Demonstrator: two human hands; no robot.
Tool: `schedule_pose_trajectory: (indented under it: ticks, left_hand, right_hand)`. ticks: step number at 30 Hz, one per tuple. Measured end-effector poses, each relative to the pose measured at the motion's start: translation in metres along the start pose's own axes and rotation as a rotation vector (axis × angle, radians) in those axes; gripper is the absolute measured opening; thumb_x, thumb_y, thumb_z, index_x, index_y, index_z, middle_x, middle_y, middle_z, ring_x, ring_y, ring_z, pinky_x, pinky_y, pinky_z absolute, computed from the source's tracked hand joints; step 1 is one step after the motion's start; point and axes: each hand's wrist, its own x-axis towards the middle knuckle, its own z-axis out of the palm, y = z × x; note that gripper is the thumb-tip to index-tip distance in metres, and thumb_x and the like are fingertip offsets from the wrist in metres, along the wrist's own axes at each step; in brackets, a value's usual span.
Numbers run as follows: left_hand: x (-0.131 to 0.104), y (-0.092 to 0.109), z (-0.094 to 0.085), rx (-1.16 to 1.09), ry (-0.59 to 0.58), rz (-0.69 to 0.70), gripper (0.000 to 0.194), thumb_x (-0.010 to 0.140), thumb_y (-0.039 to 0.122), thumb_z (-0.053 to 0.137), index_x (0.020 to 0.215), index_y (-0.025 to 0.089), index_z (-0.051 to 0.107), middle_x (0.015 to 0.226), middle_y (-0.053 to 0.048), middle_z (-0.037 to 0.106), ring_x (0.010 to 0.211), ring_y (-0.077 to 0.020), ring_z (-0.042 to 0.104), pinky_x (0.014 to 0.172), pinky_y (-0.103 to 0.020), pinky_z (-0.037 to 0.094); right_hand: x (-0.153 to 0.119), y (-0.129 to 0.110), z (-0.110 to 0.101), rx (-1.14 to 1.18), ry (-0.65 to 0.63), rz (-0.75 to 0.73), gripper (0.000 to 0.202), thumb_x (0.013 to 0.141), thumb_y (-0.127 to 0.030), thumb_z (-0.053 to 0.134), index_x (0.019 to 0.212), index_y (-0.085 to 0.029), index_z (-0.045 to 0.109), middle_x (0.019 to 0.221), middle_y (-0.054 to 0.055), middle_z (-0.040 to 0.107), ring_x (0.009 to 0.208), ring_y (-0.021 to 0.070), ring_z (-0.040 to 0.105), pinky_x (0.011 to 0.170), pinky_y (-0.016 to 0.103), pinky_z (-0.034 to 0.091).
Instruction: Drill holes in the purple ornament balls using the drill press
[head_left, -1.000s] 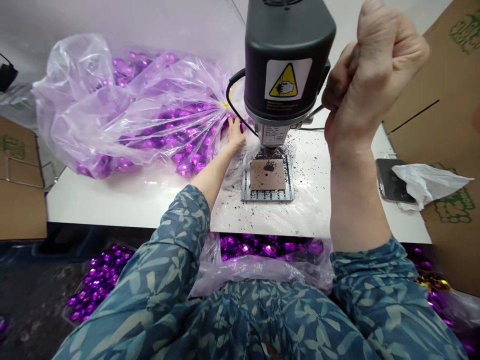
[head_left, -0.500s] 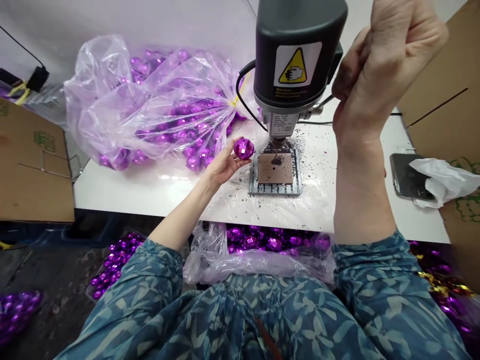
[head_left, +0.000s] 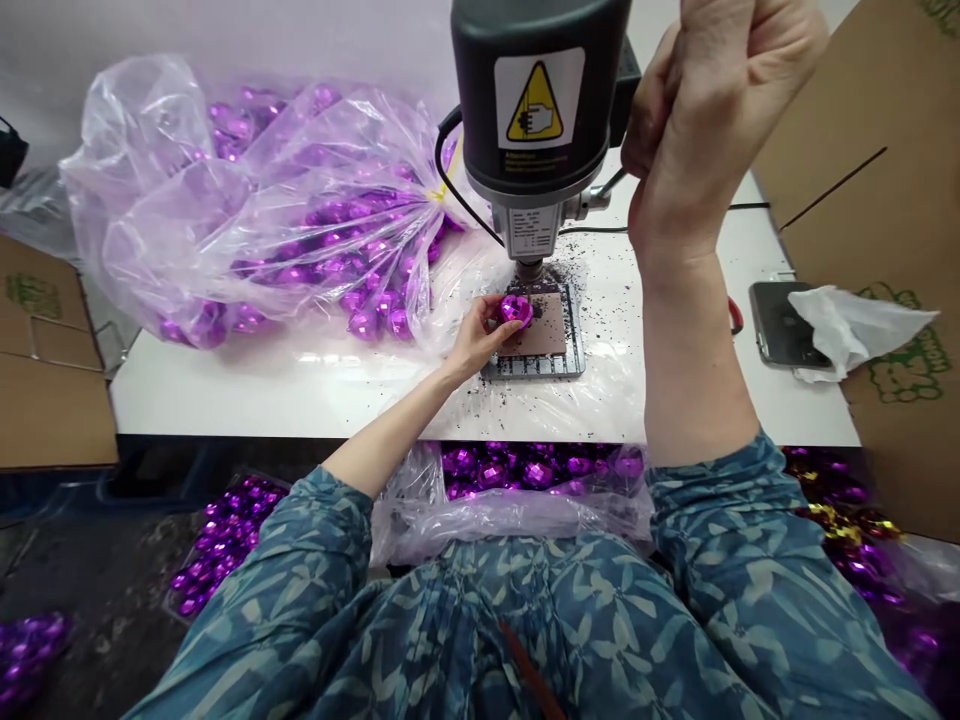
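A shiny purple faceted ball (head_left: 514, 308) is pinched in the fingers of my left hand (head_left: 475, 340). It is over the brown board (head_left: 552, 332) on the slotted metal base (head_left: 574, 362), just below the chuck (head_left: 529, 270) of a small drill press (head_left: 541, 130). My right hand (head_left: 716, 130) is raised beside the motor housing, closed in a fist round the press's feed handle (head_left: 613, 182). Only the handle's metal rod shows; its grip is hidden inside my fingers. Dark shavings lie around the base.
A tied plastic bag (head_left: 300, 210) of purple balls lies on the white table (head_left: 300, 390). More purple balls (head_left: 538, 470) fill a lined container at my lap. At right are a phone (head_left: 787, 325), crumpled tissue (head_left: 855, 325) and a cardboard box (head_left: 832, 180); another box (head_left: 45, 370) stands left.
My left hand has carried the ball from beside the base to over the board under the chuck, its fingers turning from palm-up to a pinch. The whole view has shifted slightly.
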Motion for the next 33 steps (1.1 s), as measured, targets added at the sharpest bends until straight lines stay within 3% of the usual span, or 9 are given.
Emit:
schedule_pose_trajectory:
  ticks: [6,9,12,14,16,21,26,30,33]
  left_hand:
    - [0.001,0.0,0.014,0.177,0.098,0.065,0.053,0.081,0.037,0.093,0.124,0.023,0.066,0.12,-0.01,0.076,0.116,-0.0282,0.071,0.102,-0.046,0.06]
    - [0.001,-0.005,0.023,0.216,0.116,0.116,0.057,0.078,0.038,0.095,0.126,0.024,0.066,0.122,-0.009,0.075,0.122,-0.0307,0.069,0.108,-0.051,0.058]
    - [0.001,-0.012,0.031,0.114,0.064,0.144,0.06,0.085,0.037,0.09,0.135,0.026,0.059,0.131,-0.01,0.073,0.124,-0.0282,0.07,0.111,-0.051,0.057]
    - [0.002,-0.017,0.034,0.061,0.052,0.148,0.062,0.086,0.039,0.088,0.137,0.026,0.056,0.133,-0.01,0.072,0.124,-0.0273,0.072,0.112,-0.051,0.058]
    - [0.002,-0.02,0.035,0.048,0.054,0.151,0.062,0.086,0.041,0.089,0.135,0.026,0.055,0.133,-0.011,0.072,0.124,-0.0276,0.072,0.112,-0.051,0.059]
    - [0.002,-0.02,0.032,0.063,0.049,0.148,0.062,0.086,0.044,0.089,0.134,0.027,0.055,0.133,-0.011,0.073,0.124,-0.0276,0.073,0.11,-0.05,0.06]
    - [0.001,-0.016,0.031,0.055,0.043,0.141,0.064,0.085,0.047,0.09,0.135,0.026,0.055,0.135,-0.012,0.072,0.126,-0.0292,0.072,0.112,-0.051,0.059]
    - [0.0,-0.015,0.03,0.051,0.029,0.14,0.064,0.086,0.048,0.089,0.136,0.027,0.054,0.137,-0.013,0.071,0.128,-0.0292,0.071,0.112,-0.051,0.06]
    - [0.0,-0.015,0.03,0.064,0.024,0.134,0.062,0.087,0.047,0.089,0.136,0.027,0.054,0.136,-0.011,0.071,0.128,-0.0287,0.071,0.113,-0.051,0.059]
  right_hand:
    - [-0.004,-0.008,-0.004,-0.053,-0.057,0.062,0.044,0.105,-0.012,0.029,0.063,-0.022,0.018,0.038,-0.009,0.018,0.033,0.0012,0.012,0.047,0.024,0.008]
    - [-0.006,-0.006,-0.005,0.004,-0.077,-0.003,0.044,0.106,-0.026,0.034,0.065,-0.023,0.019,0.04,-0.01,0.018,0.034,0.0008,0.012,0.047,0.024,0.005]
    - [-0.009,0.0,-0.008,0.049,-0.056,-0.12,0.05,0.102,-0.052,0.039,0.066,-0.025,0.019,0.042,-0.009,0.015,0.035,0.0018,0.007,0.045,0.029,0.004]
    - [-0.015,0.0,-0.012,0.024,-0.077,-0.172,0.052,0.098,-0.06,0.043,0.066,-0.026,0.022,0.044,-0.009,0.017,0.035,0.0022,0.009,0.045,0.031,0.008]
    - [-0.024,-0.005,-0.018,-0.013,-0.13,-0.208,0.053,0.094,-0.059,0.05,0.065,-0.023,0.024,0.045,-0.008,0.023,0.038,0.0013,0.017,0.047,0.028,0.014]
    - [-0.051,-0.025,-0.035,-0.073,-0.135,-0.211,0.055,0.102,-0.03,0.053,0.062,-0.014,0.019,0.046,-0.006,0.025,0.042,-0.0013,0.021,0.053,0.023,0.019]
    - [-0.065,-0.017,-0.048,0.002,-0.117,-0.221,0.069,0.094,-0.057,0.064,0.063,-0.015,0.018,0.048,-0.005,0.022,0.044,-0.0008,0.022,0.054,0.026,0.015]
    - [-0.068,-0.004,-0.056,-0.02,-0.082,-0.21,0.075,0.091,-0.063,0.068,0.066,-0.017,0.014,0.049,-0.005,0.014,0.044,0.0014,0.018,0.054,0.029,0.009]
    - [-0.071,0.003,-0.063,-0.054,-0.06,-0.194,0.079,0.09,-0.066,0.067,0.068,-0.016,0.01,0.051,-0.004,0.01,0.046,0.0012,0.016,0.055,0.028,0.012]
